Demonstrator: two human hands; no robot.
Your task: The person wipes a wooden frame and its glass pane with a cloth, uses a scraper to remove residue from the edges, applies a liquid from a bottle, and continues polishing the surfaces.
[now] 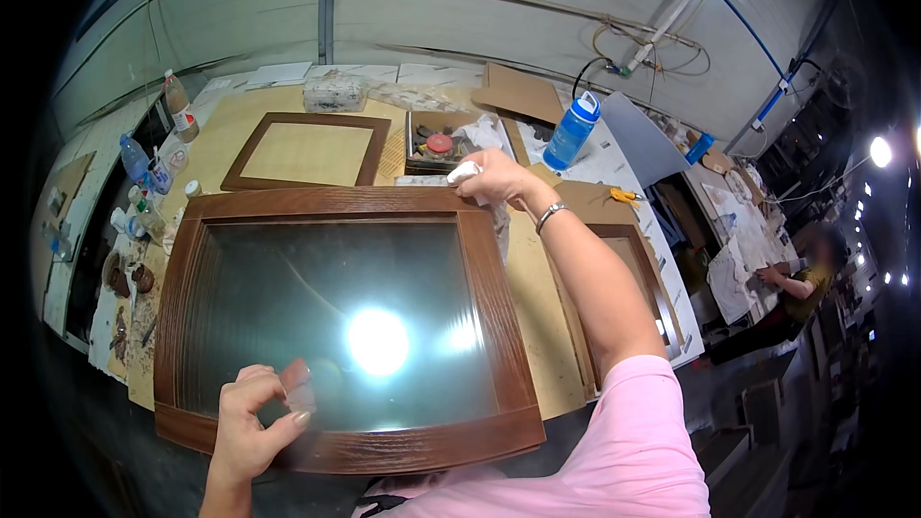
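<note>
Clock is from the centre of the near panel: panel frame (501, 326) mid-brown with darker grain streaks, glass (259, 326) grey-green with faint vertical ribbing down its left side and white glare spots. Small strip (296, 376) at 7, reddish-brown on top, pale translucent below. Wad (464, 172) at 1, white. Spare frame (257, 137) at 12, darker plain brown; backing board (216, 159) at 11, tan. Bottle (570, 137) at 2: blue, blue-and-white lid. Cutters (622, 196) at 2, yellow-orange. Bracelet (550, 219) at 2, silver. Sleeve (643, 412) between 3 and 4, plain pink.
</note>
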